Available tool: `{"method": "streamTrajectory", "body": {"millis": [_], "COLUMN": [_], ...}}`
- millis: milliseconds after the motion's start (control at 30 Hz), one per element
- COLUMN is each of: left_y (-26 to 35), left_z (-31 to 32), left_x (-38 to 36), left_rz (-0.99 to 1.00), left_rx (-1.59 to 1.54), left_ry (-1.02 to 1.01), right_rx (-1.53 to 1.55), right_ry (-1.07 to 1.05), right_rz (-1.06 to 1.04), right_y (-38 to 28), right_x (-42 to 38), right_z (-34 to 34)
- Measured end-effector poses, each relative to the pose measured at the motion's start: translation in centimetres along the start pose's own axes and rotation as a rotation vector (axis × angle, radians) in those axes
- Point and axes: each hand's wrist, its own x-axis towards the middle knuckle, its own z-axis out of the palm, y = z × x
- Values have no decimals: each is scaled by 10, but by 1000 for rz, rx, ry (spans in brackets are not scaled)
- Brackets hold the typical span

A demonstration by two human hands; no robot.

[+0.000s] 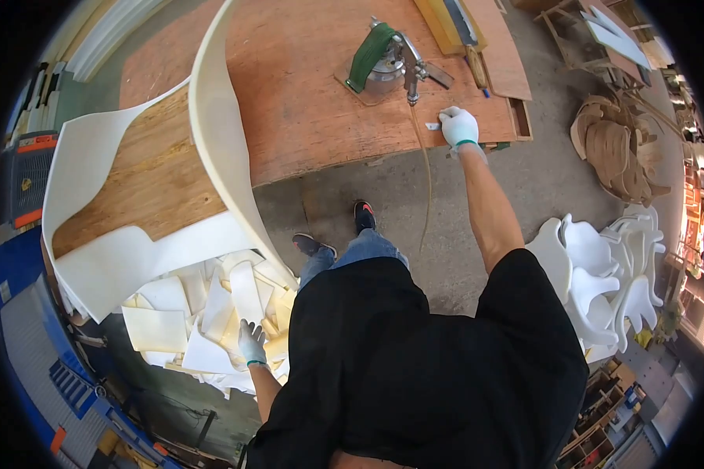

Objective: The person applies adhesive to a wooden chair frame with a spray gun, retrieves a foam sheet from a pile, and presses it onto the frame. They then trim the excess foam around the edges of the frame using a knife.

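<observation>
A person in a black shirt looks down over their own body, both hands in white knit gloves with teal cuffs. The right hand reaches to the upper centre of the frame and rests on the near edge of a reddish plywood table, its fingers curled down beside a small white scrap; whether they pinch it cannot be told. Just left of that hand stands a metal spray gun with a round shiny cup, wrapped by a green band, on a square pad. A thin tan hose drops from it over the table edge to the grey concrete floor.

The left hand, at lower left, lies with fingers spread narrowly on a heap of cream foam offcuts, soft, flat, irregular pieces piled loosely; it touches them, gripping nothing clearly.

Above the heap a curved plywood shell, rough-grained, is lined with smooth white foam sheet that rises in a tall curling edge towards the top of the frame. At right, moulded white foam shapes stack on the floor, and brown bent wooden shells lie above them. Open concrete lies between the table edge and the person's shoes.
</observation>
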Motion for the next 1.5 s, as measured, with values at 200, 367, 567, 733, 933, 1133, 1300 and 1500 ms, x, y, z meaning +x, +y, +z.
{"method": "streamTrajectory", "body": {"millis": [200, 367, 567, 733, 933, 1133, 1300, 1500], "left_y": [-21, -41, -45, -34, -10, 120, 225, 274], "left_z": [3, 11, 14, 23, 40, 91, 134, 124], "left_x": [-11, -17, -13, -8, -11, -127, -237, -265], "left_rz": [-20, -71, -87, -74, 51, 523, 884, 956], "left_rx": [-26, -45, -30, 13, 15, 58, -212, -488], "left_ry": [22, 38, -16, -30, -40, -36, -450, -515], "right_rx": [-281, -222, -362, -316, -315, 688, 1009, 307], "right_ry": [162, 146, 124, 142, 223, 361, -66, -268], "right_rz": [-175, -222, -417, -621, -829, -217, -628, -1426], "right_y": [0, 13, 22, 20, 36, -110, -261, -372], "right_x": [-44, -69, -83, -81, -71, -165, -271, -319], "right_z": [-16, -5, -17, -30, -39, -138, -159, -145]}}
